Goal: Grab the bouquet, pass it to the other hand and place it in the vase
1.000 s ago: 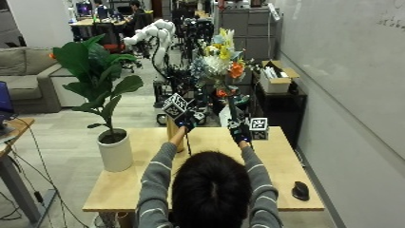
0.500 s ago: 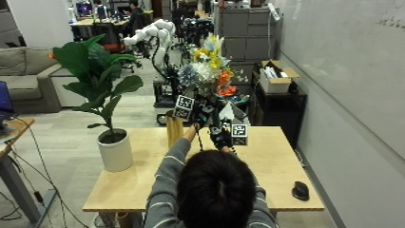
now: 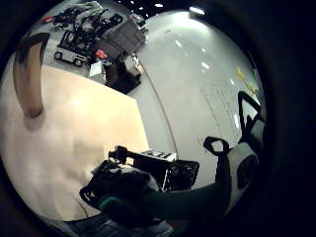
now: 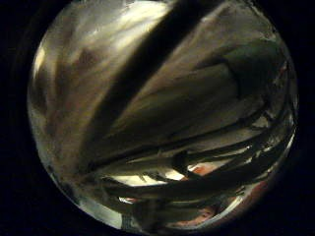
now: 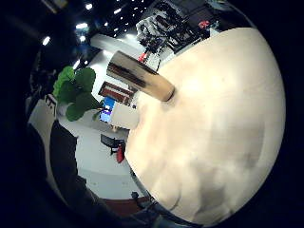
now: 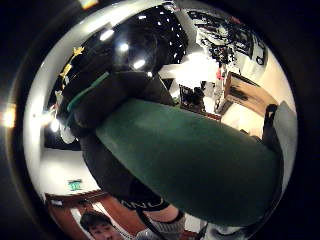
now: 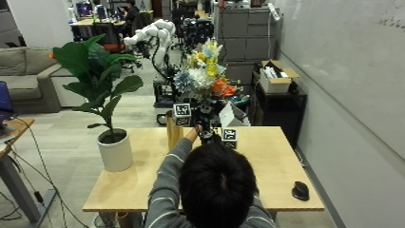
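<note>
Above the table [image 7: 265, 180], one bouquet [image 7: 204, 78], one vase [image 7: 173, 134], two hands meeting

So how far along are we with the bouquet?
Done: the bouquet is up off the table. In hand: the right hand grips its stems and the left hand is close against them, so the pass looks under way. Left: the vase stands without it.

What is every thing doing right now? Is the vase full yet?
Colourful flower bouquet: held upright in the air.
Tall tan cylinder vase: standing on the table, no flowers in it.
Right hand: grips the bouquet's stems.
Cardboard box: open.
</note>
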The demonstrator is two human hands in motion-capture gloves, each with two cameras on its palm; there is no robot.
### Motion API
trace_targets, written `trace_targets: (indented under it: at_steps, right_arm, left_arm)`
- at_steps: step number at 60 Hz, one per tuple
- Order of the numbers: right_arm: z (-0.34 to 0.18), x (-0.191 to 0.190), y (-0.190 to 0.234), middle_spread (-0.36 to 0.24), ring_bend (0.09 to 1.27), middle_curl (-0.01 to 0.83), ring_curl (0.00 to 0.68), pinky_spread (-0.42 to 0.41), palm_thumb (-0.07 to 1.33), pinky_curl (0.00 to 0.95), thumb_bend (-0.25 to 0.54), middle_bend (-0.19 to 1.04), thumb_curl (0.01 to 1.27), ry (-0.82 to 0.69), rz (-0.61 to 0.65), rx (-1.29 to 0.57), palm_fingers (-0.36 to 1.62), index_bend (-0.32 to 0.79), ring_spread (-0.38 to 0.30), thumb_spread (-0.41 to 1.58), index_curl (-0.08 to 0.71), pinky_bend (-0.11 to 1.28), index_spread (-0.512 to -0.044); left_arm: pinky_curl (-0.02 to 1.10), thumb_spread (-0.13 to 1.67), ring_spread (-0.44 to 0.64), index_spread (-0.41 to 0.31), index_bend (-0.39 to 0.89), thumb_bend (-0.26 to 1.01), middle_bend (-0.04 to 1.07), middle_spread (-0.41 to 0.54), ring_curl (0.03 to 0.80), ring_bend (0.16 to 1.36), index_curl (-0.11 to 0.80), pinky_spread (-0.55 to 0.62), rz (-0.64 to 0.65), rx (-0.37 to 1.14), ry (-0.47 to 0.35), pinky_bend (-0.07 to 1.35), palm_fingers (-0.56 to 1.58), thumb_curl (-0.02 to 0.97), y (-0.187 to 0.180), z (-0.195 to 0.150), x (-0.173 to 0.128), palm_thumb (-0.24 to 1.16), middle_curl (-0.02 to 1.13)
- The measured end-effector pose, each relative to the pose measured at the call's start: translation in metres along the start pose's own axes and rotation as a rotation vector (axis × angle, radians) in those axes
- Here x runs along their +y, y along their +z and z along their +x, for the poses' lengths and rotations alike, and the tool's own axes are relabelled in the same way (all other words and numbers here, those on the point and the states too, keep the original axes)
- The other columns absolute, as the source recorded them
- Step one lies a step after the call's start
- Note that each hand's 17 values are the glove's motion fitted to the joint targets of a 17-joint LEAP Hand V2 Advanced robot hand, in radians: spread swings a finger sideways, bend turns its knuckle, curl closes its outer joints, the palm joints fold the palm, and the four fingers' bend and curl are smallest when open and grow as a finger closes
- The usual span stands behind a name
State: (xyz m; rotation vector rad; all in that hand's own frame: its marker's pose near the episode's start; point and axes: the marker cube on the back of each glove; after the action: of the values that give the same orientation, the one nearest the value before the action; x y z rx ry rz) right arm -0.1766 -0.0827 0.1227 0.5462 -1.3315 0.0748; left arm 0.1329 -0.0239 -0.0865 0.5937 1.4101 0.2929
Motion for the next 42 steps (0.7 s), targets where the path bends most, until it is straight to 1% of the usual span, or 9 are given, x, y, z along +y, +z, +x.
trace_targets:
  at_steps: [6, 9, 14, 21, 24, 26, 28, 37, 42]
  right_arm:
    - [-0.028, 0.002, 0.006, -0.138, 1.11, 0.729, 0.639, -0.196, 1.02, 0.644, -0.021, 0.98, 0.85, -0.159, -0.080, -0.128, 1.32, 0.74, -0.173, 1.06, 0.666, 0.83, -0.190]
    - [-0.032, -0.001, 0.005, -0.131, 1.07, 0.704, 0.616, -0.218, 0.98, 0.610, -0.034, 0.95, 0.83, -0.241, -0.125, -0.087, 1.29, 0.68, -0.171, 1.06, 0.650, 0.77, -0.190]
    - [-0.024, -0.006, -0.007, -0.113, 0.91, 0.624, 0.546, -0.255, 0.88, 0.551, -0.062, 0.78, 0.76, -0.190, -0.202, 0.111, 1.10, 0.50, -0.153, 1.05, 0.598, 0.73, -0.183]
    - [-0.006, -0.033, -0.030, -0.080, 0.72, 0.550, 0.486, -0.141, 0.71, 0.501, -0.065, 0.61, 0.66, -0.197, -0.195, 0.237, 0.84, 0.31, -0.127, 1.06, 0.548, 0.57, -0.185]
    - [0.020, -0.046, -0.053, -0.072, 0.67, 0.518, 0.456, -0.093, 0.67, 0.458, -0.056, 0.54, 0.62, 0.004, -0.104, 0.459, 0.81, 0.26, -0.122, 1.06, 0.516, 0.49, -0.193]
    - [0.039, -0.054, -0.069, -0.069, 0.64, 0.499, 0.434, -0.076, 0.66, 0.430, -0.046, 0.50, 0.60, 0.160, -0.032, 0.633, 0.84, 0.24, -0.120, 1.07, 0.497, 0.45, -0.196]
    - [0.041, -0.055, -0.076, -0.066, 0.61, 0.485, 0.418, -0.061, 0.66, 0.410, -0.039, 0.47, 0.59, 0.199, -0.023, 0.662, 0.86, 0.21, -0.118, 1.07, 0.481, 0.42, -0.198]
    - [-0.011, -0.058, -0.072, -0.055, 0.55, 0.451, 0.398, -0.014, 0.66, 0.366, -0.026, 0.37, 0.53, -0.349, -0.141, 0.347, 0.92, 0.15, -0.114, 1.08, 0.443, 0.33, -0.201]
    - [-0.003, -0.062, -0.085, -0.052, 0.50, 0.440, 0.391, 0.006, 0.66, 0.351, -0.021, 0.33, 0.51, -0.327, -0.177, 0.450, 0.95, 0.17, -0.111, 1.09, 0.439, 0.27, -0.190]
  left_arm:
    - [0.44, 0.96, -0.38, -0.340, 0.49, -0.01, 0.68, -0.342, 0.452, 0.73, 0.473, -0.41, 0.059, -0.081, -0.145, 0.53, 1.53, 0.473, -0.010, -0.005, -0.006, 0.75, 0.55]
    - [0.45, 0.97, -0.38, -0.351, 0.52, -0.01, 0.70, -0.344, 0.461, 0.75, 0.489, -0.41, 0.040, -0.071, -0.170, 0.55, 1.51, 0.484, -0.015, 0.001, -0.012, 0.76, 0.56]
    - [0.46, 0.98, -0.37, -0.360, 0.55, -0.01, 0.73, -0.347, 0.471, 0.77, 0.507, -0.41, -0.002, -0.060, -0.066, 0.57, 1.49, 0.499, -0.030, 0.020, -0.034, 0.77, 0.57]
    - [0.46, 1.00, -0.37, -0.362, 0.58, -0.02, 0.75, -0.347, 0.480, 0.80, 0.526, -0.41, -0.001, -0.073, 0.073, 0.59, 1.47, 0.513, -0.060, 0.049, -0.071, 0.76, 0.58]
    - [0.47, 1.00, -0.37, -0.363, 0.59, -0.02, 0.76, -0.346, 0.482, 0.81, 0.529, -0.41, 0.076, -0.169, 0.020, 0.60, 1.46, 0.518, -0.076, 0.057, -0.088, 0.76, 0.58]
    - [0.47, 1.00, -0.37, -0.364, 0.59, -0.02, 0.77, -0.346, 0.483, 0.81, 0.532, -0.41, 0.109, -0.202, 0.050, 0.60, 1.46, 0.522, -0.084, 0.062, -0.100, 0.76, 0.58]
    - [0.47, 1.00, -0.37, -0.364, 0.59, -0.02, 0.77, -0.346, 0.484, 0.81, 0.534, -0.41, 0.131, -0.213, 0.079, 0.60, 1.45, 0.525, -0.092, 0.067, -0.111, 0.76, 0.58]
    - [0.47, 1.01, -0.37, -0.365, 0.60, -0.02, 0.79, -0.343, 0.485, 0.82, 0.540, -0.41, 0.205, -0.237, 0.162, 0.61, 1.45, 0.538, -0.118, 0.062, -0.169, 0.75, 0.57]
    - [0.47, 1.01, -0.36, -0.365, 0.60, -0.02, 0.79, -0.340, 0.484, 0.83, 0.542, -0.41, 0.226, -0.182, 0.349, 0.61, 1.44, 0.543, -0.125, 0.073, -0.193, 0.74, 0.57]
